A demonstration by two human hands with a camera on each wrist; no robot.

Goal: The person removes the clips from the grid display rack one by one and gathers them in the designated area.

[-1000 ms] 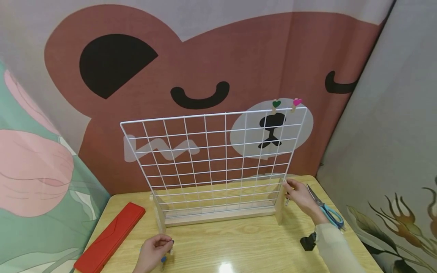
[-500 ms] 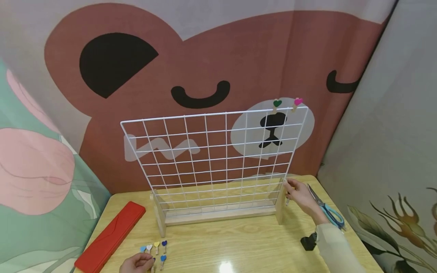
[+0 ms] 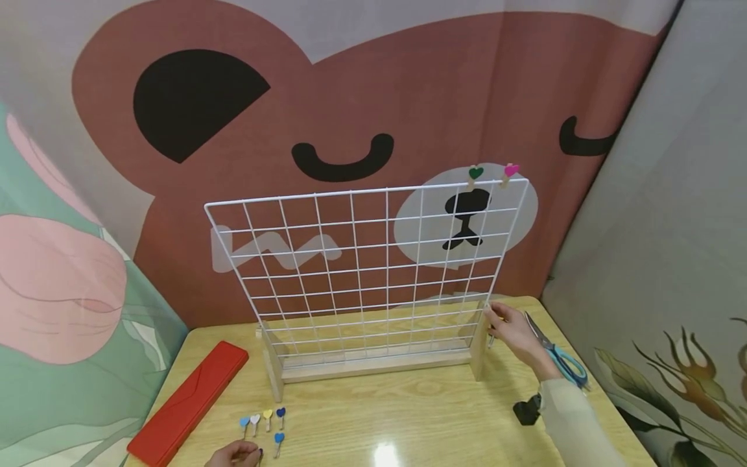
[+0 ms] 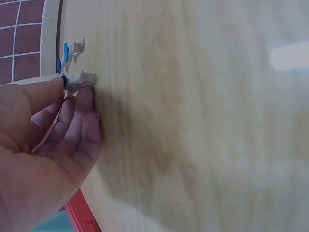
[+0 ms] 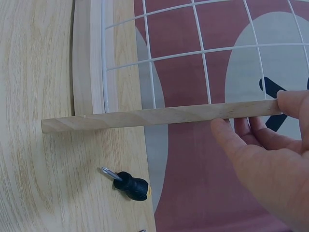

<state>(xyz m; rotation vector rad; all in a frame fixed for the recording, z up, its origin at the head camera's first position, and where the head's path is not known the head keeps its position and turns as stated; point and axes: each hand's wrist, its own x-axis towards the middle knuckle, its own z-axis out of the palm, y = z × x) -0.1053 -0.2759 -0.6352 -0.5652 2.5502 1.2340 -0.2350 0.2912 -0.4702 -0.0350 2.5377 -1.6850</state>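
Pinching a blue-heart clip (image 4: 78,81), the left hand (image 4: 50,157) has loose clips (image 3: 268,416) just beyond and open tabletop (image 3: 350,415) to its right; the right hand (image 5: 273,150) grips a wooden upright (image 5: 145,117) by its edges, scissors (image 3: 551,350) just beside.

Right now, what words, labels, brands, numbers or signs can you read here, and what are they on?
None: I can read no word, label, brand, number or sign.
Heart clips: any lettering would be too small to read.
Screwdriver: handle too small and blurred to make out any marking.
Red case: no lettering visible.
Curtain: the pale zigzag forms no word I can read.
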